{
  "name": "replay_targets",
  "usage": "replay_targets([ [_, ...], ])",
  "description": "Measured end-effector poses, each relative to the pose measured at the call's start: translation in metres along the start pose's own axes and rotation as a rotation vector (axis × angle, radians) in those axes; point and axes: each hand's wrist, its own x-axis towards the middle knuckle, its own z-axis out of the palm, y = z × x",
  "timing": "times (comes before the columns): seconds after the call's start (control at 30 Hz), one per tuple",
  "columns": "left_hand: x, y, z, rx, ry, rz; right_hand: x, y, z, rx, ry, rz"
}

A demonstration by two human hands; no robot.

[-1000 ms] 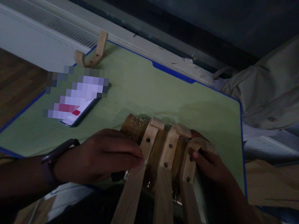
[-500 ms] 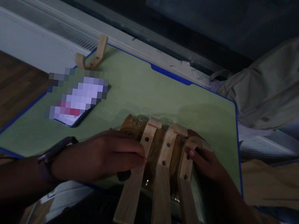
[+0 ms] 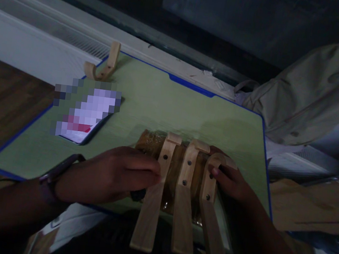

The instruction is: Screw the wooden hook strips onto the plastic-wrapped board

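Observation:
Three pale wooden hooks lie side by side across a bundle wrapped in shiny brown tape (image 3: 170, 191): the left hook (image 3: 147, 219), the middle hook (image 3: 183, 215) and the right hook (image 3: 210, 231). Dark screw heads or holes dot their upper parts. My left hand (image 3: 120, 176) is closed, its fingertips pressed together against the left hook just below its visible dark dot; whatever they pinch is hidden. A small dark object (image 3: 138, 195) shows under that hand. My right hand (image 3: 232, 180) grips the curved top of the right hook, thumb on its face.
A green board (image 3: 166, 102) with a blue rim lies under everything. On it are a lit phone (image 3: 92, 111), partly pixelated, and another wooden hook (image 3: 107, 66) at the far left corner. A beige bag (image 3: 312, 95) stands right; a radiator (image 3: 23, 35) runs behind left.
The view has shifted slightly. My left fingertips have slid a little to the left on the left hook, whose lower end has swung slightly right. My right hand keeps its grip.

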Motion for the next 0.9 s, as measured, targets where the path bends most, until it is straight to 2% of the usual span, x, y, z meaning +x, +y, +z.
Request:
replay_targets([
  [0.13, -0.0018, 0.0000, -0.0001, -0.088, -0.066, -0.108, 0.0001, 0.0016, -0.0001, 0.028, 0.006, -0.008],
  [0.27, -0.0024, 0.0014, 0.0009, -0.142, -0.078, -0.182, 0.0005, 0.0051, -0.0002, 0.024, 0.003, -0.012],
  [0.47, 0.0005, 0.0021, 0.0000, -0.048, -0.016, -0.071, 0.0005, 0.0071, -0.0001, 0.013, 0.010, -0.030],
  [0.57, 0.0003, 0.0015, 0.0005, -0.003, -0.042, -0.073, 0.0008, 0.0052, 0.0004, 0.011, 0.023, -0.013],
  [0.9, -0.0016, -0.0045, -0.0015, -0.141, -0.054, -0.025, 0.0048, 0.0049, 0.0001, 0.001, 0.004, -0.079],
])
